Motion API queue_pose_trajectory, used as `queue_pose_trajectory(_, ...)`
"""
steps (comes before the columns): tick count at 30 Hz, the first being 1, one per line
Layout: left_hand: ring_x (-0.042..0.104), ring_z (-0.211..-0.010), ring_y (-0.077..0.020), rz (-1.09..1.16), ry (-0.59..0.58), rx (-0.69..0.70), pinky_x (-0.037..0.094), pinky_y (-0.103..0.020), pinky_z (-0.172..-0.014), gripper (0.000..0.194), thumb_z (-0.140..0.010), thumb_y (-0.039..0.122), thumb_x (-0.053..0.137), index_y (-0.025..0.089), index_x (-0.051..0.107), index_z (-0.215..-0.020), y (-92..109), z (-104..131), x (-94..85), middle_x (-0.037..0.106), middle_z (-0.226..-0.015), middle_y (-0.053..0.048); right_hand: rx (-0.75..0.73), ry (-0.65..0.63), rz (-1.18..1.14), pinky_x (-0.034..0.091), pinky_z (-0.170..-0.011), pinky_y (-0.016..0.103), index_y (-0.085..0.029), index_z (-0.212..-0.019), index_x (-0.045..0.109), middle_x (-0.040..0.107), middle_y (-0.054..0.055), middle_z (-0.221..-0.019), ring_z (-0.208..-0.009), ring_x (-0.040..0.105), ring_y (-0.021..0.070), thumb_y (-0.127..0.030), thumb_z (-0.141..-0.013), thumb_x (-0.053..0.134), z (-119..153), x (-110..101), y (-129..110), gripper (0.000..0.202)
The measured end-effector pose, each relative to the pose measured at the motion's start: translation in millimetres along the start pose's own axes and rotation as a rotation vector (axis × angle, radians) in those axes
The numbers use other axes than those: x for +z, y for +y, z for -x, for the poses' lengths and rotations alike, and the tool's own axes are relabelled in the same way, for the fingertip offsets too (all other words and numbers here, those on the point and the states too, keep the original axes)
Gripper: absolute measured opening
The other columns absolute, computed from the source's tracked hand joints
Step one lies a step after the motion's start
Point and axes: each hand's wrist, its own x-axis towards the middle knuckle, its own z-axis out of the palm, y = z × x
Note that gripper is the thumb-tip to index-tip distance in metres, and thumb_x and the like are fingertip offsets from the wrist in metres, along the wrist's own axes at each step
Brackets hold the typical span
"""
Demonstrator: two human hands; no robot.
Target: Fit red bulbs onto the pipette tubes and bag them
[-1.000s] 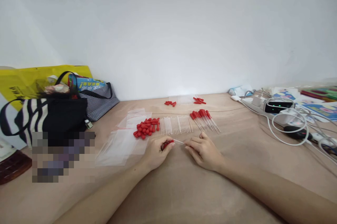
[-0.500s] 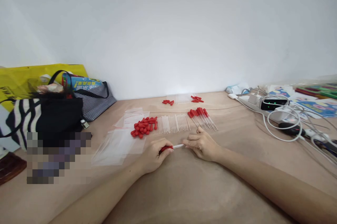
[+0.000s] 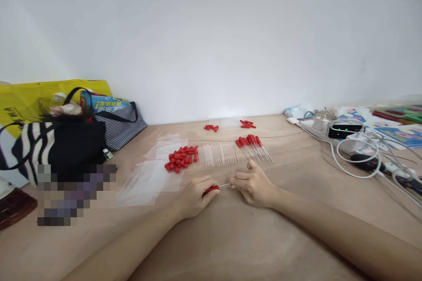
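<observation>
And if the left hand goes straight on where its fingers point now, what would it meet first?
Leaving aside the clear tubing between the hands, the left hand would probably meet the right hand first, though one view leaves depth unclear.

On the tan tabletop (image 3: 211, 246) before you, a row of slender clear tubes (image 3: 217, 155) lies between a heap of rounded red bulbs (image 3: 180, 159), left, and a fan of red-topped clear droppers (image 3: 252, 144), right. Flat clear plastic bags (image 3: 143, 184) spread left of the heap. Your left hand (image 3: 198, 194) and right hand (image 3: 253, 186) are nearer you than the row. A black-and-white fabric bag (image 3: 79, 149) sits far left, a white power strip (image 3: 317, 131) far right.
</observation>
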Motion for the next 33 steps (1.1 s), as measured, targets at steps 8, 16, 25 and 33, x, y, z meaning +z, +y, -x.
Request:
queue_pose_trajectory(8,0.049,-0.062,-0.0129,-0.016,0.021,0.016,0.037,-0.022,-0.056,0.018,-0.085,0.021,0.039,0.014,0.054,-0.076,-0.4,0.2,1.8,0.053,-0.068,-0.002,0.087,-0.028,-0.071,0.017,-0.063,0.030,-0.016,-0.071,0.057,0.055,-0.002,-0.059,-0.052,0.036,0.0084,-0.017,-0.082,0.039,-1.1,3.1,-8.0,0.021)
queue_pose_trajectory(16,0.049,-0.062,-0.0128,-0.010,0.030,0.041,0.038,-0.022,-0.057,0.018,-0.085,0.020,0.040,0.014,0.054,-0.076,0.5,-0.5,0.9,0.053,-0.067,-0.002,0.124,-0.079,-0.116,0.017,-0.063,0.029,-0.017,-0.072,0.057,0.056,-0.001,-0.061,-0.054,0.039,0.0085,-0.019,-0.083,0.039,-5.5,3.1,-8.3,0.021)
queue_pose_trajectory(25,0.052,-0.066,-0.0135,0.025,0.098,0.011,0.041,-0.024,-0.062,0.020,-0.086,0.020,0.038,0.015,0.057,-0.082,-4.0,-1.0,-1.4,0.055,-0.073,-0.003,0.019,-0.033,0.089,0.021,-0.062,0.030,-0.017,-0.088,0.057,0.055,0.003,-0.071,-0.060,0.041,0.0125,-0.019,-0.084,0.035,-6.9,-0.2,-10.9,0.022)
queue_pose_trajectory(33,0.049,-0.067,-0.0126,0.051,0.248,-0.220,0.046,-0.027,-0.060,0.054,-0.077,0.028,0.055,0.025,0.031,-0.125,-12.0,2.7,3.3,0.046,-0.097,-0.005,0.232,0.003,0.154,0.026,-0.062,0.032,-0.021,-0.085,0.055,0.059,0.004,-0.075,-0.068,0.050,0.0170,-0.018,-0.082,0.038,-1.6,-0.4,14.2,0.018)
